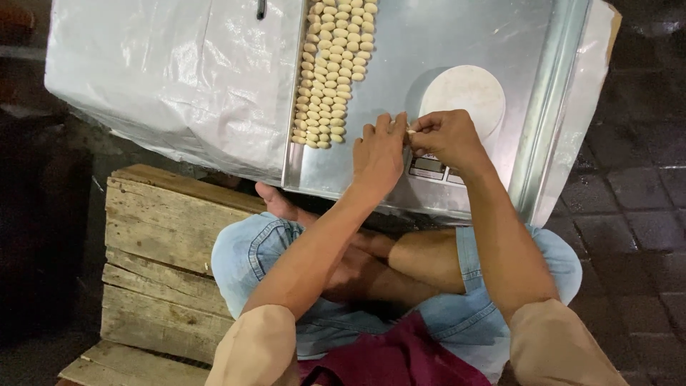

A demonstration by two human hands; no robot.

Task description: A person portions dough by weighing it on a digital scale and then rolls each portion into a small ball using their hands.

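Note:
My left hand (379,154) and my right hand (446,136) meet over a metal tray (400,78), fingertips pinching a small pale piece of dough (410,130) between them. Several rows of small pale dough pieces (334,68) lie in neat lines on the tray's left part. Just beyond my right hand a white round slab of dough (463,89) rests on a small scale (429,168), whose display and buttons show under my hands.
Clear plastic sheeting (179,71) covers the surface left of the tray. I sit cross-legged in denim shorts on a wooden pallet (157,243). Dark wet paving stones (629,200) lie to the right.

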